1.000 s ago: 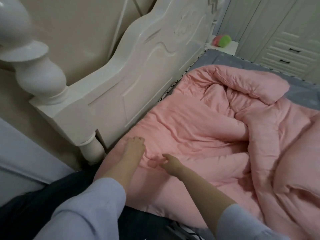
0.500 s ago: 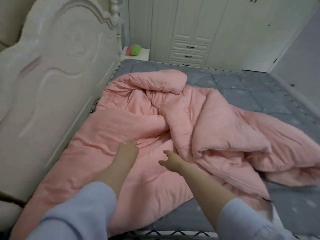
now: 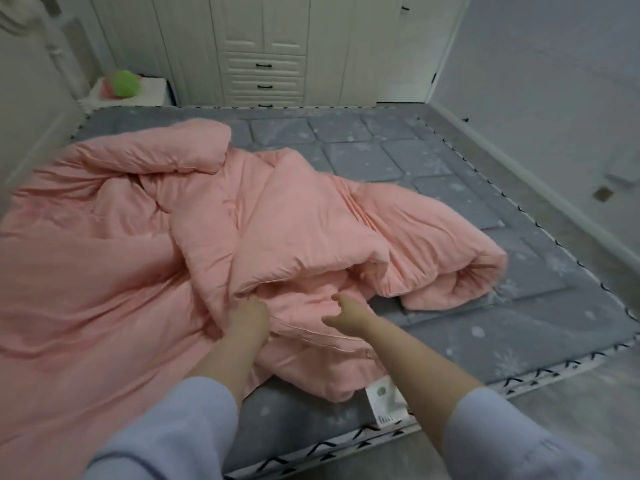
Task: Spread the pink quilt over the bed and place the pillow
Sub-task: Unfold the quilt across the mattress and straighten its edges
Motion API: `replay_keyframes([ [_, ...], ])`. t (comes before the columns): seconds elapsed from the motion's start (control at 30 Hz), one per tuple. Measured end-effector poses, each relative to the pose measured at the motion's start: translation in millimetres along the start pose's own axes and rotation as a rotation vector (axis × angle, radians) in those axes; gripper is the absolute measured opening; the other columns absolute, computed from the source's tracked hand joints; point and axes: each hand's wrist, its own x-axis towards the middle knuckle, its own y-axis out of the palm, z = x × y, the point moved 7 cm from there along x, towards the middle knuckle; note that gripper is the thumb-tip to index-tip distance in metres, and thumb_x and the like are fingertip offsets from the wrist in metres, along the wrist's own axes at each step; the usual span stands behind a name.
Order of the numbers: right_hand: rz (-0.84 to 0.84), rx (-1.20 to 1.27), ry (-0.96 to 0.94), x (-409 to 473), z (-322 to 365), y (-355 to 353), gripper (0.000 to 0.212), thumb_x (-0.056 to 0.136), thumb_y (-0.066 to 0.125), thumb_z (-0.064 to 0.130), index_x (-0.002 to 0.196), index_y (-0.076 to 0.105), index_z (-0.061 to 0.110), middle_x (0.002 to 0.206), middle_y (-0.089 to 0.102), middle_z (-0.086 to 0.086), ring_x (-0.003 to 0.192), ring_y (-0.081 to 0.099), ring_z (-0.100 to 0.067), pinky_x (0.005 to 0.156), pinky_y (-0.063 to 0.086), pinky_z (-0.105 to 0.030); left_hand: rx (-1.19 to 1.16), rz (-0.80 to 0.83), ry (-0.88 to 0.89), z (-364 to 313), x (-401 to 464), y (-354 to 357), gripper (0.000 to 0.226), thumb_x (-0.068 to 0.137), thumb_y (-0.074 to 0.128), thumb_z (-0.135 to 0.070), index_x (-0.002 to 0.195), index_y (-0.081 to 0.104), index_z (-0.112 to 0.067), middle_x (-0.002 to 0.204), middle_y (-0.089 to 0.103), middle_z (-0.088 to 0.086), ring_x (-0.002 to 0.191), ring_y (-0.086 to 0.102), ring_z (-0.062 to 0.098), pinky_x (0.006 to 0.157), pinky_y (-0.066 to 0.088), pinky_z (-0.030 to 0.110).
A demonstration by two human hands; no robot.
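Observation:
The pink quilt (image 3: 145,258) lies bunched and folded over the left and middle of the grey mattress (image 3: 485,306). Its left part lies fairly flat, while a thick roll ends at the right. A white care label (image 3: 384,400) hangs from its near corner. My left hand (image 3: 249,320) rests on the quilt just under a folded flap, fingers reaching into the fold. My right hand (image 3: 346,315) hovers over the quilt's near edge with relaxed fingers and the thumb out, holding nothing. No pillow is in view.
The white headboard (image 3: 31,109) runs along the left. A white nightstand (image 3: 138,93) with a green and pink ball (image 3: 123,84) stands at the far left corner. White wardrobes with drawers (image 3: 265,77) line the far wall. Floor lies right of the bed.
My view has swung right, from the headboard corner to the whole bed. Both hands have moved right along the quilt, from the flat part near the headboard to the bunched middle fold.

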Motion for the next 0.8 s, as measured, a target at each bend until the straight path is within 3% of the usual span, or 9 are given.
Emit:
replay_keyframes([
  [0.17, 0.044, -0.068, 0.040, 26.4, -58.1, 1.8, 0.077, 0.088, 0.064, 0.030, 0.150, 0.025, 0.009, 0.153, 0.034, -0.010, 0.141, 0.035, -0.025, 0.114, 0.032, -0.031, -0.235, 0.281, -0.127, -37.9, 16.3, 65.9, 0.067, 0.083, 0.059, -0.045, 0.140, 0.045, -0.014, 0.144, 0.046, 0.009, 0.131, 0.048, 0.028, 0.109, 0.041, 0.036],
  [0.3, 0.039, -0.204, 0.025, 60.9, -77.5, 18.9, 0.085, 0.076, 0.073, 0.037, 0.145, 0.030, 0.012, 0.147, 0.037, -0.010, 0.138, 0.037, -0.029, 0.112, 0.035, -0.041, -0.218, 0.456, -0.068, -64.4, 34.1, 107.9, 0.063, 0.091, 0.043, -0.051, 0.148, 0.035, -0.023, 0.154, 0.036, 0.006, 0.139, 0.039, 0.028, 0.115, 0.032, 0.039],
  [0.37, 0.042, -0.283, 0.057, 78.9, -88.5, 27.6, 0.101, 0.070, 0.077, 0.039, 0.148, 0.018, 0.018, 0.152, 0.024, -0.009, 0.142, 0.026, -0.034, 0.116, 0.025, -0.051, -0.218, 0.530, -0.072, -71.6, 35.5, 111.0, 0.064, 0.094, 0.040, -0.048, 0.151, 0.027, -0.022, 0.157, 0.029, 0.006, 0.142, 0.034, 0.028, 0.117, 0.030, 0.038],
  [0.47, 0.068, -0.357, 0.146, 103.5, -104.7, 33.7, 0.128, 0.068, 0.081, 0.039, 0.152, -0.015, 0.027, 0.160, 0.002, -0.014, 0.147, 0.011, -0.038, 0.116, 0.005, -0.060, -0.354, 0.668, -0.151, -80.1, 30.5, 121.1, 0.062, 0.101, 0.041, -0.038, 0.152, 0.018, -0.012, 0.158, 0.024, 0.006, 0.142, 0.031, 0.022, 0.113, 0.029, 0.028],
  [0.53, 0.067, -0.330, 0.195, 123.5, -111.1, 34.7, 0.126, 0.072, 0.077, 0.035, 0.150, -0.022, 0.026, 0.153, 0.028, -0.014, 0.142, 0.029, -0.034, 0.114, 0.002, -0.063, -0.462, 0.752, -0.160, -90.1, 33.3, 130.2, 0.070, 0.098, 0.039, -0.049, 0.154, 0.016, -0.013, 0.161, 0.014, 0.004, 0.146, 0.024, 0.020, 0.116, 0.024, 0.028],
  [0.6, 0.074, -0.294, 0.216, 139.9, -109.9, 30.7, 0.092, 0.085, 0.061, 0.028, 0.153, -0.001, 0.022, 0.137, 0.053, -0.008, 0.135, 0.043, -0.027, 0.115, 0.002, -0.061, -0.617, 0.746, -0.202, -97.2, 50.7, 143.3, 0.072, 0.096, 0.035, -0.057, 0.154, 0.017, -0.017, 0.162, 0.009, 0.002, 0.149, 0.017, 0.019, 0.119, 0.018, 0.030],
  [0.67, 0.053, -0.426, 0.135, 152.3, -90.2, 10.5, 0.059, 0.088, 0.058, 0.023, 0.142, 0.036, 0.016, 0.134, 0.057, -0.006, 0.132, 0.048, -0.025, 0.117, 0.019, -0.052, -0.827, 0.739, -0.255, -108.0, 67.5, 129.0, 0.084, 0.085, 0.044, -0.068, 0.150, 0.031, -0.017, 0.158, 0.025, 0.004, 0.144, 0.030, 0.023, 0.114, 0.030, 0.032],
  [0.73, -0.005, -0.483, 0.040, 156.1, -63.4, -19.7, 0.045, 0.082, 0.066, 0.017, 0.126, 0.056, 0.010, 0.128, 0.062, -0.010, 0.121, 0.058, -0.027, 0.104, 0.042, -0.039, -1.027, 0.684, -0.278, -117.9, 84.4, 96.5, 0.097, 0.068, 0.053, -0.079, 0.142, 0.045, -0.017, 0.149, 0.041, 0.006, 0.137, 0.042, 0.025, 0.108, 0.036, 0.029],
  [0.8, -0.065, -0.368, -0.002, 156.9, -42.0, -55.8, 0.043, 0.081, 0.066, 0.015, 0.123, 0.059, 0.006, 0.127, 0.062, -0.011, 0.118, 0.059, -0.027, 0.098, 0.044, -0.032, -1.153, 0.574, -0.246, -126.3, 105.7, 60.0, 0.096, 0.064, 0.060, -0.078, 0.138, 0.051, -0.019, 0.144, 0.048, 0.005, 0.133, 0.046, 0.022, 0.108, 0.036, 0.028],
])
